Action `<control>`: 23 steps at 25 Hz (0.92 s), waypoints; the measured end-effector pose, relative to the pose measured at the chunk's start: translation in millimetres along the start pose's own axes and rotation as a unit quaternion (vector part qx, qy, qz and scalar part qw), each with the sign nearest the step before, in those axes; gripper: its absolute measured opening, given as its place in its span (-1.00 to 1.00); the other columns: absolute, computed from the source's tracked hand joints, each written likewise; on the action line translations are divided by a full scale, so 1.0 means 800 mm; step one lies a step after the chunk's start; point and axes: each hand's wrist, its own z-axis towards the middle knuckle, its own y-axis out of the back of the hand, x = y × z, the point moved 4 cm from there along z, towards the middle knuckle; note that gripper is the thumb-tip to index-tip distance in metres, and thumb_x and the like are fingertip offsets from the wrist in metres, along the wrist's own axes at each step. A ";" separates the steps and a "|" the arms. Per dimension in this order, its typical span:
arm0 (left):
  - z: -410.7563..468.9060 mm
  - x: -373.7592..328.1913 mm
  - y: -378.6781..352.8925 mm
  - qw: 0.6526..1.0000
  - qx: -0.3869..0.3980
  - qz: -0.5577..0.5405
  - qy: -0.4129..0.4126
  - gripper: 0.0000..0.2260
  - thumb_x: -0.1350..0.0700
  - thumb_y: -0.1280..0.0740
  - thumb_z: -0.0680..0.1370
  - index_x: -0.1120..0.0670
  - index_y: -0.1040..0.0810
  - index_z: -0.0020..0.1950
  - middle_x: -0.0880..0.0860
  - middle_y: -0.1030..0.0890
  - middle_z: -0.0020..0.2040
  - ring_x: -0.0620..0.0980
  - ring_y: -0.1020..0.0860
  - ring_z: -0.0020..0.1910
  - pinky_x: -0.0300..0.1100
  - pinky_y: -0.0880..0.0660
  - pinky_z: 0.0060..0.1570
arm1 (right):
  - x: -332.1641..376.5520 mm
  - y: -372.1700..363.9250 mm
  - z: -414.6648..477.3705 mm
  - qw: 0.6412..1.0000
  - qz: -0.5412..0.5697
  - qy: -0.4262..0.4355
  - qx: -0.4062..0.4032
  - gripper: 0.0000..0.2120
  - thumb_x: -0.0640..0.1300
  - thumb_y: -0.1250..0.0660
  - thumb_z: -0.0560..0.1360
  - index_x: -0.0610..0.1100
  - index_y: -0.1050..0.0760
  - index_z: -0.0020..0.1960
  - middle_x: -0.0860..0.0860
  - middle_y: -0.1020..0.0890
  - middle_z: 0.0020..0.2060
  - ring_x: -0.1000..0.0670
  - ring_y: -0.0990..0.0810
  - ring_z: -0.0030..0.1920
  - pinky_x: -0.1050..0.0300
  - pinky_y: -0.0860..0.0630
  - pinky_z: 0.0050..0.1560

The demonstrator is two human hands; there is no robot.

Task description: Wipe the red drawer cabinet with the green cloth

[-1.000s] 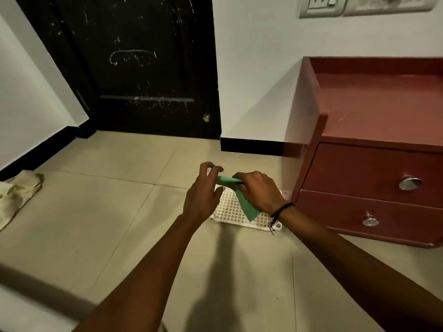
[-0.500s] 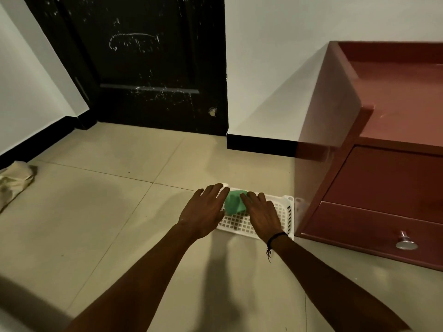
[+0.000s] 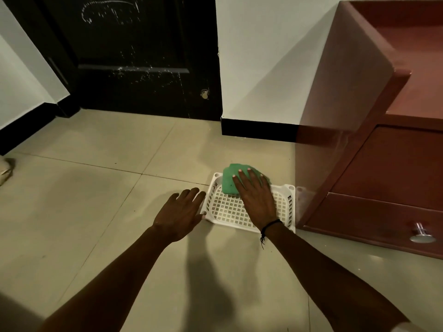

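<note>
The green cloth point(image 3: 229, 179) lies folded in the far part of a white perforated plastic basket point(image 3: 223, 209) on the floor. My right hand point(image 3: 257, 200) rests flat on the cloth with its fingers spread, a dark cord on its wrist. My left hand point(image 3: 181, 213) is open and flat by the basket's left rim, holding nothing. The red drawer cabinet point(image 3: 359, 111) stands right of the basket, with a metal knob point(image 3: 421, 233) on its lower drawer.
A black door point(image 3: 134, 53) and a white wall with black skirting point(image 3: 259, 129) stand behind the basket. A pale rag point(image 3: 4, 170) lies at the left edge on the beige tiled floor point(image 3: 84, 200).
Both hands held the cloth up in the air, then lowered it into the basket. The left hand has let go and moved left; the right hand now presses the cloth flat.
</note>
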 end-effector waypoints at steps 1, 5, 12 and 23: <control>-0.001 0.002 -0.001 1.000 0.009 -0.003 0.006 -0.46 -0.12 -0.36 0.53 0.11 -0.37 0.42 0.15 -0.53 0.33 0.16 -0.58 0.18 0.07 -0.57 0.08 | 0.001 -0.015 -0.006 0.999 0.008 0.002 0.034 -0.38 -0.29 -0.09 0.47 -0.14 -0.26 0.54 -0.18 -0.32 0.52 -0.26 -0.28 0.52 -0.33 -0.26 0.46; 0.005 -0.003 -0.002 1.000 -0.004 -0.024 0.003 -0.46 -0.14 -0.27 0.58 0.11 -0.32 0.47 0.13 -0.48 0.38 0.15 -0.53 0.23 0.08 -0.53 0.13 | 0.015 -0.070 -0.030 0.984 0.117 -0.032 0.133 -0.42 -0.14 -0.19 0.59 -0.07 -0.16 0.58 -0.13 -0.19 0.58 -0.22 -0.15 0.58 -0.26 -0.17 0.48; 0.032 -0.033 0.017 0.999 -0.035 -0.023 -0.014 -0.43 -0.16 -0.19 0.61 0.14 -0.26 0.52 0.13 -0.42 0.43 0.14 -0.44 0.34 0.10 -0.42 0.31 | 0.020 -0.076 -0.031 0.979 0.113 -0.033 0.167 -0.39 0.07 -0.03 0.66 -0.02 0.13 0.63 -0.08 0.06 0.63 -0.16 0.12 0.62 -0.24 0.06 0.55; 0.030 -0.045 0.026 0.998 -0.061 -0.013 -0.021 -0.43 -0.18 -0.07 0.60 0.15 -0.30 0.48 0.14 -0.49 0.39 0.14 -0.49 0.33 0.12 -0.46 0.30 | 0.021 -0.071 -0.046 0.979 0.143 -0.044 0.139 -0.23 0.35 0.32 0.54 -0.03 0.06 0.62 -0.03 0.00 0.63 -0.11 0.09 0.62 -0.23 0.06 0.57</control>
